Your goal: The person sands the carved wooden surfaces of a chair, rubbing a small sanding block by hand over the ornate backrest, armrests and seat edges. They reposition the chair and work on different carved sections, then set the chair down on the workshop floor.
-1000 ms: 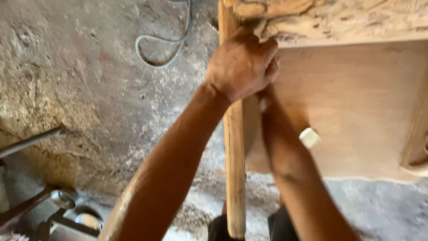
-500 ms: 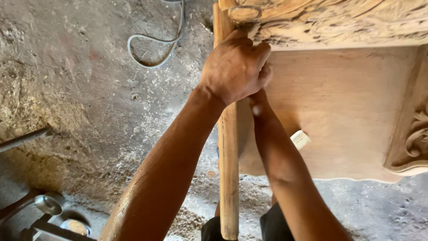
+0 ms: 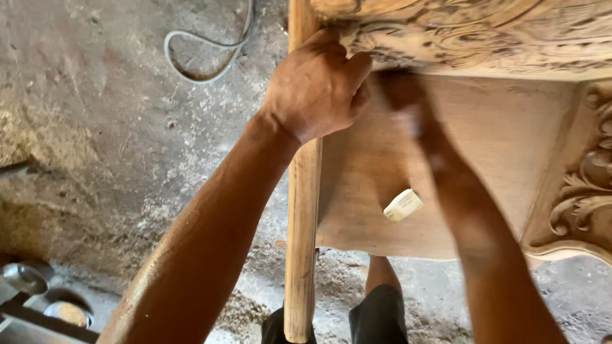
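- Left hand [image 3: 315, 83]: knuckles up, fingers curled shut around the top of the round wooden leg [image 3: 301, 210], right where it meets the carved rail [image 3: 472, 32]. Forearm runs in from the lower left, elbow out of frame.
- Right hand [image 3: 401, 102]: motion-blurred, pressed against the flat panel [image 3: 459, 165] just under the carved rail, touching or nearly touching the left hand's fingertips. Cannot tell whether its fingers are closed or holding anything. Forearm comes up from the lower right.
- Leg: plain turned pole, pale raw wood, smooth, running along the panel's left edge down to the bottom of the view.
- Panel: flat bare wood, unfinished, light brown, faint grain. A small pale rectangular block [image 3: 402, 205] rests on it near its lower edge.
- Carved rail: deep scroll and leaf relief, dusty, along the panel's top edge.
- Second carved scroll piece [image 3: 586, 191] at the panel's right edge, curling leaf forms.
- Floor [image 3: 115, 140]: rough grey concrete, sawdust scattered. Grey cable loop [image 3: 207, 54] at top left.
- Metal parts [image 3: 38, 299], shiny and round, at lower left corner.
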